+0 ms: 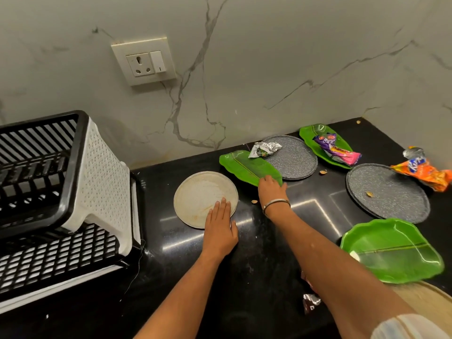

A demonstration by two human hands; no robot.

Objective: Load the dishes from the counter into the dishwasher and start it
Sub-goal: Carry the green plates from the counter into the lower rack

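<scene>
Reaching both hands out: your left hand [220, 231] lies flat, fingers straight, on the cream plate [204, 198]; right hand [271, 189] grips the green leaf plate [247, 166], just right of it, long axis running back-left.

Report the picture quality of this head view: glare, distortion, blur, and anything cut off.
Head view: wide-angle bending bows the dish rack and the wall socket; bright streaks of light reflect off the black counter between the cream plate and the grey speckled plate; the image is soft overall, with wrapper print unreadable; the frame's right edge cuts off the orange wrapper.
</scene>
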